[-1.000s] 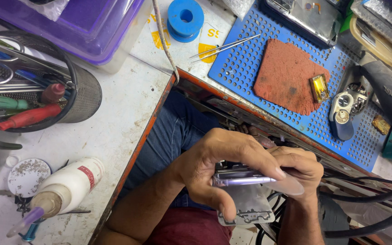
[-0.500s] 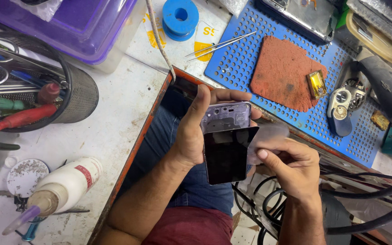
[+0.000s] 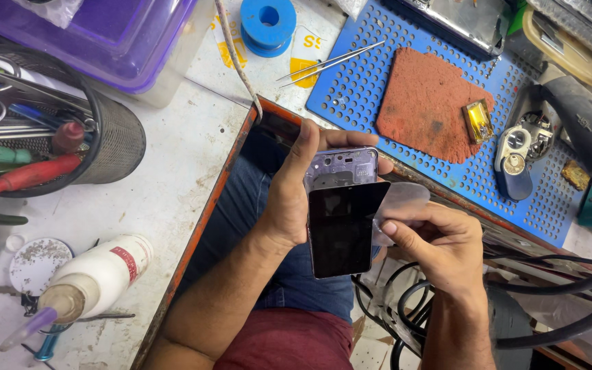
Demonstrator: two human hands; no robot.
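Both hands grip: left hand point(image 3: 289, 199) clasps phone point(image 3: 342, 226), long axis upright; right hand point(image 3: 440, 243) pinches film point(image 3: 405, 200).

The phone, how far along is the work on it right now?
Done: the phone is open, its inner frame bare at the top. In hand: the left hand grips it while the right hand pinches a clear film lifted beside the dark screen panel. Left: the panel sits unseated; tweezers lie unused.

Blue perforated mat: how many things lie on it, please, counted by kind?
On the blue perforated mat:
Rust-red pad: 1
Small gold part: 1
Round white-and-metal piece: 1
Tweezers, tips only on the mat: 1
Total: 4
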